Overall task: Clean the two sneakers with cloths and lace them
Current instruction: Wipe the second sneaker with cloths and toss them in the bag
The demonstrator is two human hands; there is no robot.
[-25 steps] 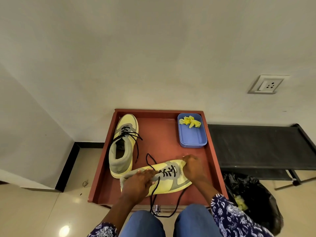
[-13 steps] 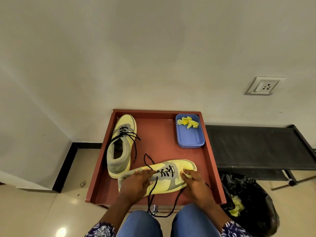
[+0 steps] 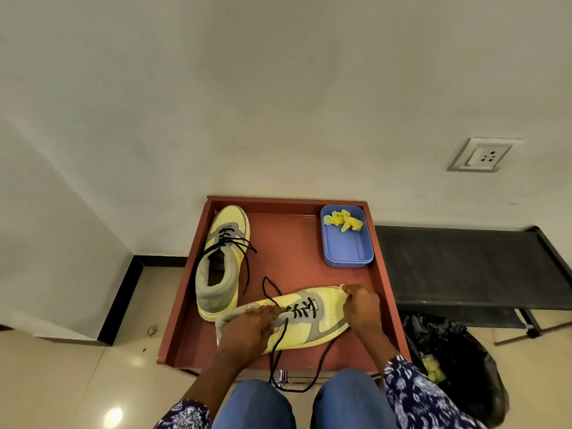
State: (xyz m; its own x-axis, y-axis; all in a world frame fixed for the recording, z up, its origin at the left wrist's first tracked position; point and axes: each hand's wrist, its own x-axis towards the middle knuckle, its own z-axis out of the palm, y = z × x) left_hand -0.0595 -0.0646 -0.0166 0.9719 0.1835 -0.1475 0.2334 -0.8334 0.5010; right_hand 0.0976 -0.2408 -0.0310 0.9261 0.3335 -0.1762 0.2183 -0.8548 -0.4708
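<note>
While both hands rest on it, one sneaker (image 3: 297, 320) lies across the near part of the red tabletop (image 3: 288, 264), toe toward the right edge, heel toward the left. Left hand (image 3: 250, 326) presses down on the heel end and collar, fingers (image 3: 266, 309) curled over the top just beside the lacing; cannot tell whether they pinch a lace. Right hand (image 3: 360, 308) sits at the toe, fingers closed on a small yellow cloth (image 3: 343, 287) held against the toe tip. Black lace (image 3: 280, 351) on this sneaker is threaded through the eyelets, with two loose ends: one loops up onto the tabletop behind the shoe, the other trails over the near edge and hangs between the knees.

Second sneaker (image 3: 221, 261) stands upright along the left edge, toe toward the far left corner, laced, ends untied and spread.

Count: two sneakers, two cloths seen on the tabletop. Second yellow cloth (image 3: 342, 219) lies crumpled in the far end of one blue tray (image 3: 348, 252) at the far right corner.

One black bin bag (image 3: 458, 360) stands on the floor right of the tabletop.
</note>
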